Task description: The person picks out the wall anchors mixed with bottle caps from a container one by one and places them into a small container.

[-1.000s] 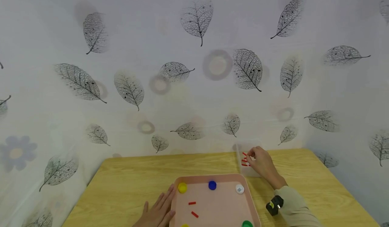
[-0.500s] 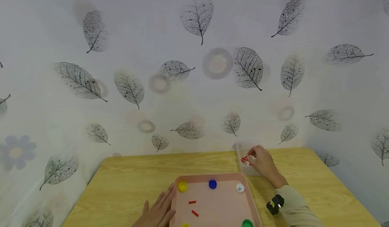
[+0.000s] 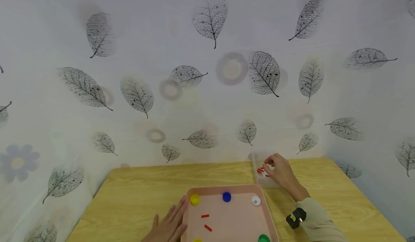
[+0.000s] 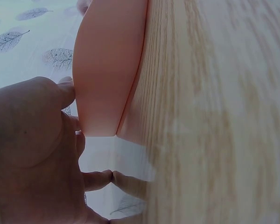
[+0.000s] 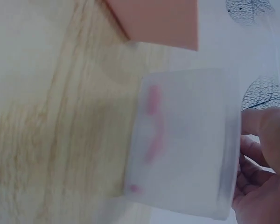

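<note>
My left hand (image 3: 166, 222) lies with its fingers extended along the left side of the pink tray (image 3: 223, 187). Its fingertips and thumb touch the tray's outer wall (image 4: 107, 70) in the left wrist view. At the back right, my right hand (image 3: 281, 171) reaches over the clear plastic box (image 3: 259, 182), its fingers bent and fingertips close together. Several short red sticks (image 3: 260, 170) lie in the box, blurred pink through its wall (image 5: 191, 140) in the right wrist view. Whether the right fingertips pinch a stick cannot be made out. Two red sticks (image 3: 208, 228) lie in the tray.
Around the tray's edge sit a yellow cap (image 3: 195, 199), a blue cap (image 3: 226, 197), a white cap (image 3: 255, 201) and a green cap (image 3: 264, 238). Another yellow piece is cut off at the bottom. The wooden table (image 3: 136, 188) meets a leaf-patterned backdrop (image 3: 207, 108).
Red sticks in the box have shifted from their earlier spread into a closer cluster. My right hand has moved very slightly to the right; the left hand stays at the tray.
</note>
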Action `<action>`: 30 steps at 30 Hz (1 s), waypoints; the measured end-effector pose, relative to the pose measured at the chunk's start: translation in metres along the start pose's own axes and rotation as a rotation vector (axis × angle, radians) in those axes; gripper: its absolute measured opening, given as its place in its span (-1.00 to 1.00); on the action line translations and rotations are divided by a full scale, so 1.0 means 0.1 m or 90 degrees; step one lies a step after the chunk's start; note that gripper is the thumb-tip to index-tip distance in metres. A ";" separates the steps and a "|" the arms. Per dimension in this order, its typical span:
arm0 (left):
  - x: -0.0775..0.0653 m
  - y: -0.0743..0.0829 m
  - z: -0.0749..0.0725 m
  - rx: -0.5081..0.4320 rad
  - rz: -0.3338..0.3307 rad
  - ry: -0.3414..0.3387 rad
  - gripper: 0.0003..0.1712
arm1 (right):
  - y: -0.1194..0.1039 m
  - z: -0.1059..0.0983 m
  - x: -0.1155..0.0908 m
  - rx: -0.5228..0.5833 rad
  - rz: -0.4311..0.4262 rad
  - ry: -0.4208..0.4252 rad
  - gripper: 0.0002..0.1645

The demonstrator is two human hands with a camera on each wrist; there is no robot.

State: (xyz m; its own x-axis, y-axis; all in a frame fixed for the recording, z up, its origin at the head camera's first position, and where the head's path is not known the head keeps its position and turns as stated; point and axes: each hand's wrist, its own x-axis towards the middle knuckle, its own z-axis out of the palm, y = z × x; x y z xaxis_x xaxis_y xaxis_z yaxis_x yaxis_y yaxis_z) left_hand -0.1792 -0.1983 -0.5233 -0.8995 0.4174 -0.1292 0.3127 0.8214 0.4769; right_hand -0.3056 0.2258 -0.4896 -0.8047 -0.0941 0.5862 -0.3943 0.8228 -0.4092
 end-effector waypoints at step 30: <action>-0.03 0.03 -0.02 0.003 0.011 0.015 -0.26 | -0.70 -0.33 -0.34 0.159 0.034 0.015 -0.88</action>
State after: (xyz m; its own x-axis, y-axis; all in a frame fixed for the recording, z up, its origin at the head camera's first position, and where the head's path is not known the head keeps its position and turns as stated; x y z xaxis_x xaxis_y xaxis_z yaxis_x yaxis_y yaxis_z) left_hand -0.1767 -0.1981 -0.5199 -0.9011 0.4219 -0.1002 0.3295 0.8163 0.4743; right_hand -0.2356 0.1896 -0.4582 -0.8180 -0.0386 0.5739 -0.4513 0.6618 -0.5987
